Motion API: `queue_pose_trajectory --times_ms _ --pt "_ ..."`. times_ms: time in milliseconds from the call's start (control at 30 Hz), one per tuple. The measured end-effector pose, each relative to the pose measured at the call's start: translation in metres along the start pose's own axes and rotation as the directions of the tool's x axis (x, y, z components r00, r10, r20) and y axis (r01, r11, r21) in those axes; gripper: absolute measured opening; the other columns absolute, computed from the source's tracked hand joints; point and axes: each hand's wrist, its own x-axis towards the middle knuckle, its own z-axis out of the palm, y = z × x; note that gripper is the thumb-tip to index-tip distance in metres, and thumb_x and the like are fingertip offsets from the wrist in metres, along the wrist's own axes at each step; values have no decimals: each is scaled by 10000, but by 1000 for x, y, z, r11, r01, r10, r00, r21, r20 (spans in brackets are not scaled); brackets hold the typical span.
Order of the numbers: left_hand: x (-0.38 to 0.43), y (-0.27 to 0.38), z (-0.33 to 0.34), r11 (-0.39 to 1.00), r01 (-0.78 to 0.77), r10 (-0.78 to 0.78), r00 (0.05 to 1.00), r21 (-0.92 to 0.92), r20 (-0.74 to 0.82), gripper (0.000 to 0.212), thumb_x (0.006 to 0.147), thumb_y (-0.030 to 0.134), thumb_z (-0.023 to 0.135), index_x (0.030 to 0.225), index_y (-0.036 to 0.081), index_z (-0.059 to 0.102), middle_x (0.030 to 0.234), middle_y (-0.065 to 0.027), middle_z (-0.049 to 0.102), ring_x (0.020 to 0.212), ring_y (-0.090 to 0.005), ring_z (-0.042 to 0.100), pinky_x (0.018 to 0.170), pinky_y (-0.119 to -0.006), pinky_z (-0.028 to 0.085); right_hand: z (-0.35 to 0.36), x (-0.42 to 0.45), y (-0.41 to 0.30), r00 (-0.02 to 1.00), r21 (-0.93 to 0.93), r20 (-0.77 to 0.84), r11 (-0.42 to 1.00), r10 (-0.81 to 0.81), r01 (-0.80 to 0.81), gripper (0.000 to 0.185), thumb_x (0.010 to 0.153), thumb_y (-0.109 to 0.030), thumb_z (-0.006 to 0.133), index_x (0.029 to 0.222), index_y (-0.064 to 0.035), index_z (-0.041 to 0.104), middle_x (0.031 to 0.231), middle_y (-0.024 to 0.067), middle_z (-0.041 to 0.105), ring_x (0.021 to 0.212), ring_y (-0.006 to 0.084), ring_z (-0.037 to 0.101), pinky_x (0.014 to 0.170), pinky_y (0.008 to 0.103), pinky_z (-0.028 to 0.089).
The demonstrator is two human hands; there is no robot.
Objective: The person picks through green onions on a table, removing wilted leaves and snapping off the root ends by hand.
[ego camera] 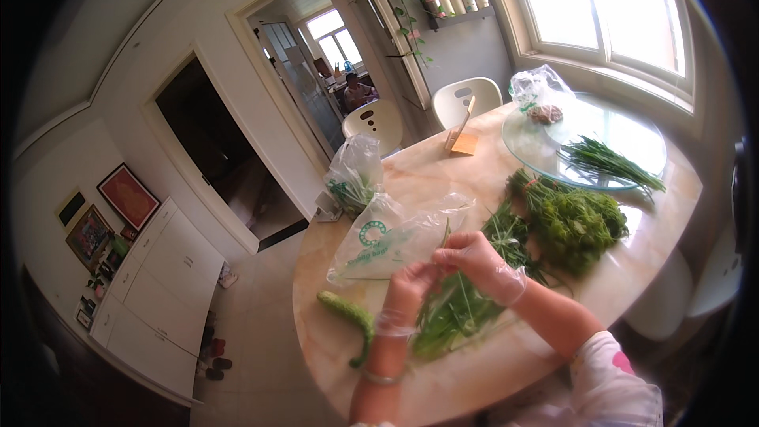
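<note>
Both hands wear clear plastic gloves and meet above the marble-topped table. Pinched in my right hand is a thin green stalk. My left hand has its fingers closed at the stalk's lower part, close to the right fingertips. Loose leafy greens lie beneath both hands. Beyond them are another green bunch and a large leafy herb bunch tied with a red band. A flat clear plastic bag spreads past my left hand. One bumpy green cucumber lies left of my left wrist.
A glass turntable bears long green stalks and a plastic bag with brownish contents. Another bag of greens stands at the table's far left edge. A device on a wooden stand and white chairs are beyond. A person sits past the doorway.
</note>
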Motion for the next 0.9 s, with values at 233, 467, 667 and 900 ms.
queue_pose_trajectory --times_ms 233,467,667,900 --pt "1 -9 -6 999 -18 18 1000 37 -7 133 846 107 519 771 20 585 636 17 539 573 -49 452 551 -171 342 -4 4 -4 993 17 -108 999 -40 42 159 762 -135 649 753 19 607 645 4 567 570 63 507 532 194 426" --pt "7 -19 -11 997 -9 9 1000 83 7 121 842 82 516 780 4 584 642 11 545 575 -52 463 553 -174 356 -6 9 9 979 -34 -145 990 -142 138 185 799 -145 608 703 14 606 589 7 547 522 58 488 486 187 413" --pt "7 -23 -11 996 -17 17 1000 87 2 117 839 77 522 786 -3 588 650 7 553 572 -54 464 554 -179 364 -9 9 7 982 -103 -147 990 -115 101 224 816 -179 592 705 15 607 581 5 539 518 54 485 475 191 412" --pt "5 -13 -7 996 -37 37 999 79 2 111 836 72 525 796 -8 591 657 4 556 583 -64 473 567 -187 379 -5 4 -1 999 -127 29 992 -15 18 221 772 -201 647 750 17 616 612 7 552 547 72 508 517 195 437"
